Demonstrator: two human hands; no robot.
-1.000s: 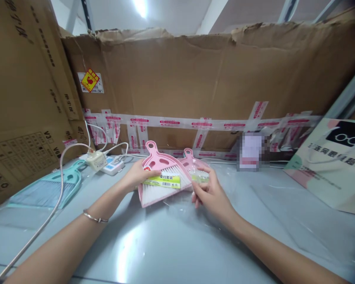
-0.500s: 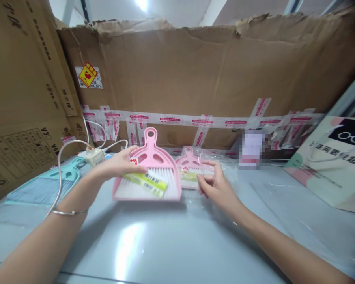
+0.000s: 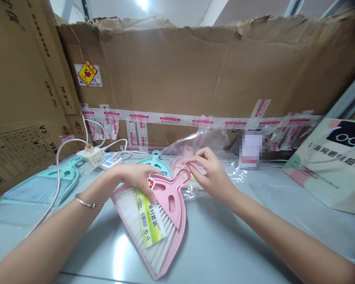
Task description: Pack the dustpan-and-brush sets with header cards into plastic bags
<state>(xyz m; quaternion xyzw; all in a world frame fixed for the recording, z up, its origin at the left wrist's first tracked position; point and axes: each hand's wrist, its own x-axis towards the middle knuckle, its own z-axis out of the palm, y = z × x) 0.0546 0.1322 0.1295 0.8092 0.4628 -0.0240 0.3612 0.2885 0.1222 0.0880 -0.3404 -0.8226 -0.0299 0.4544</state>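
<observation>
My left hand (image 3: 137,178) grips a pink dustpan and brush set (image 3: 173,232) by its left edge, near the handle. The set is tilted, with its white bristles towards me and its handle pointing up to the right. A green and yellow label (image 3: 149,221) lies across the bristles. Just right of that handle, my right hand (image 3: 214,177) has thumb and fingers pinched on a clear plastic bag (image 3: 208,138). Behind them lies a second pink dustpan set (image 3: 179,162), partly covered by the clear plastic. A turquoise dustpan (image 3: 154,158) shows beyond my left hand, mostly hidden.
At the left, another turquoise dustpan and brush set (image 3: 57,177) lies under a white cable (image 3: 58,173). A plug adapter (image 3: 94,157) and power strip (image 3: 111,161) are near it. Cardboard (image 3: 165,71) walls the back. A printed bag (image 3: 328,165) stands right.
The front pink set has come nearer and turned, its handle swinging right. Clear plastic has risen around my right hand, and the turquoise dustpan behind has come into view.
</observation>
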